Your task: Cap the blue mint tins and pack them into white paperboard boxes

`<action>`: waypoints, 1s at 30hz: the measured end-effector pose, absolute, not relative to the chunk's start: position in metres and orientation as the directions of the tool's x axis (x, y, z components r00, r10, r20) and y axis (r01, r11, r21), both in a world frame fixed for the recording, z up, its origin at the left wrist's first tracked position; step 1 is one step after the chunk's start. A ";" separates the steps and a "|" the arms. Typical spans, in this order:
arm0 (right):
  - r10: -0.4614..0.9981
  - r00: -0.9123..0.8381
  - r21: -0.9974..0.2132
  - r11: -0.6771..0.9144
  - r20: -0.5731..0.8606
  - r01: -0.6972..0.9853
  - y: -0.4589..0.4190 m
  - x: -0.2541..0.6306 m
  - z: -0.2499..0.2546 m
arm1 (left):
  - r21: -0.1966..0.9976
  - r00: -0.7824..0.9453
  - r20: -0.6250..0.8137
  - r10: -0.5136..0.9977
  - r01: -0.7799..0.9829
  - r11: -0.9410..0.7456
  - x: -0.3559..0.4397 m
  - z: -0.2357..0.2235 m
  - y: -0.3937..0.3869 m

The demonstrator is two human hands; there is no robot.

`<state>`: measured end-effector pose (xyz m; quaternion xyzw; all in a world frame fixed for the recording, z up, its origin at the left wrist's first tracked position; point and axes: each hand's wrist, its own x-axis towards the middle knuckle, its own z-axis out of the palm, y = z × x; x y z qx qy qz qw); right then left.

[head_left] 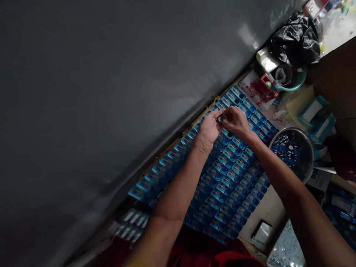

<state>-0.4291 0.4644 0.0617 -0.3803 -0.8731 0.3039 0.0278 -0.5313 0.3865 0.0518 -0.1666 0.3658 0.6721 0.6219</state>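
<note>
Over the far part of the table, my left hand (209, 128) holds a small dark round piece (220, 118) with a pale centre between its thumb and fingers. My right hand (237, 120) is closed, its fingertips pinched against that same piece. Beneath both arms lie long rows of blue blister packs (224, 161), each with a printed label and a round hollow. Dark discs sit in a few of those hollows near my hands. By my right forearm stands a metal bowl (309, 155) holding many small blue, black and white round pieces.
A grey wall (111, 92) borders the table's left side. Beyond the packs are a red plastic object (264, 87), a teal basin (302, 79) and a black plastic bag (296, 39). Teal boxes (314, 109) lie at right; a small flat box (261, 232) rests near the front.
</note>
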 end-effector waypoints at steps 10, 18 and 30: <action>0.564 -0.787 -0.666 0.489 -0.250 0.563 0.479 -0.418 0.052 | 0.339 -0.216 -0.724 0.655 -0.938 0.065 -0.539 0.038 0.376; 0.574 -0.773 -0.627 0.504 -0.269 0.593 0.499 -0.414 0.059 | 0.346 -0.178 -0.708 0.683 -0.931 0.116 -0.541 0.039 0.367; 0.787 -0.496 -0.122 0.488 -0.367 0.864 0.525 -0.466 0.057 | 0.479 -0.294 -0.635 0.714 -0.875 0.065 -0.550 0.043 0.367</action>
